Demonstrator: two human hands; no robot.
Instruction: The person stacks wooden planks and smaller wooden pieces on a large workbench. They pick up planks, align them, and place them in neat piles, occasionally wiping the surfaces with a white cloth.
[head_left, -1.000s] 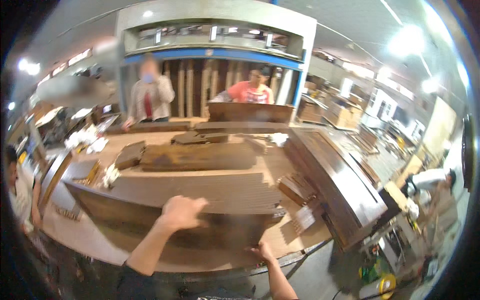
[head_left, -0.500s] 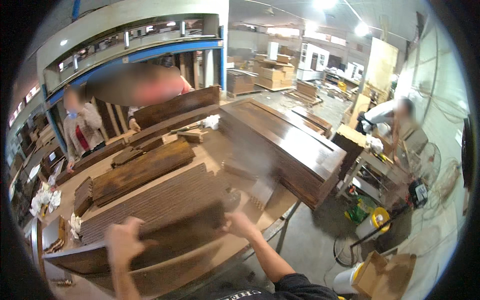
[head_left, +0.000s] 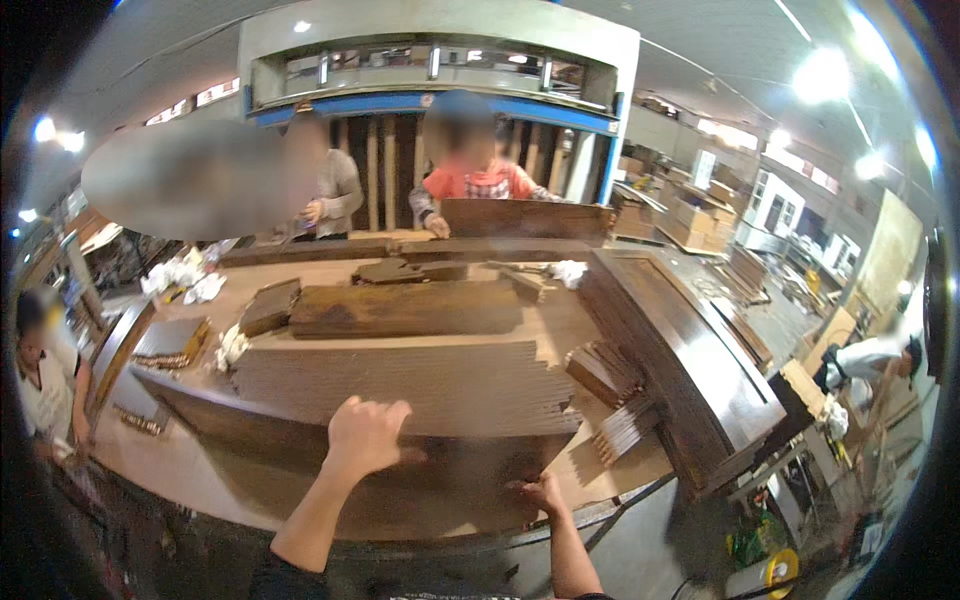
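A long dark brown wooden board [head_left: 465, 475] stands tilted on its long edge along the near side of the table. My left hand [head_left: 370, 437] grips its upper edge near the middle, fingers bent over it. At the board's right end, my right hand [head_left: 545, 494] holds the lower corner; its fingertips are partly hidden. Just behind lies a stack of narrow dark boards [head_left: 400, 375], their edges side by side like ridges. Beyond that stack sits another pile of brown boards [head_left: 410, 310].
Large dark panels [head_left: 690, 350] are stacked on the right. Short wood pieces [head_left: 605, 372] and a ridged bundle [head_left: 628, 428] lie beside them. Across the table, a person in red [head_left: 475, 180] holds a board [head_left: 525, 219]. White crumpled cloths [head_left: 185, 278] lie at the far left.
My view has swung left. The board remains in both hands and now lies more level across the view, close against the ridged stack. The far person still holds a board.
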